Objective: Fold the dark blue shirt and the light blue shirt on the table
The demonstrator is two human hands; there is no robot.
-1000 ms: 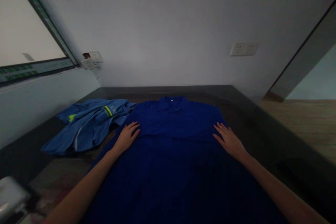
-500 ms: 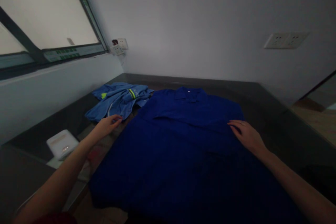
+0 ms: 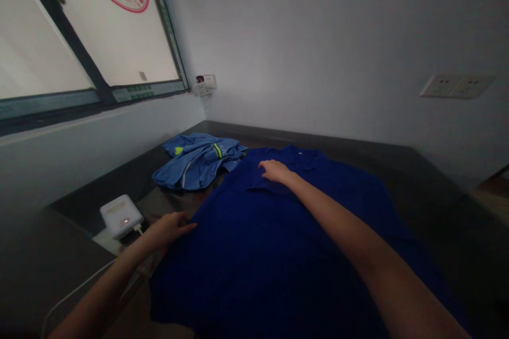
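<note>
A dark blue collared shirt [image 3: 254, 243] lies spread on the dark table, its collar toward the wall. At the shirt's left edge is my left hand [image 3: 170, 228], thumb over the fabric and fingers curled at the border, seemingly pinching it. My right hand [image 3: 276, 170] reaches across the shirt to the upper left chest, just above a crease or pocket line. Its fingers are loosely bent and apart, with nothing between them. My right forearm covers part of the shirt front.
A crumpled lighter blue garment [image 3: 202, 161] with yellow-green strips lies at the back left. A white box-shaped device [image 3: 121, 216] with a cable sits at the left. Wall [image 3: 310, 53] and window [image 3: 107, 85] bound the dark table [image 3: 369, 151]; sockets [image 3: 457, 86] are on the wall.
My right hand has crossed leftward from the shirt's right side to its upper left chest. My left hand has come down the left edge onto the fabric. The view has shifted left and up.
</note>
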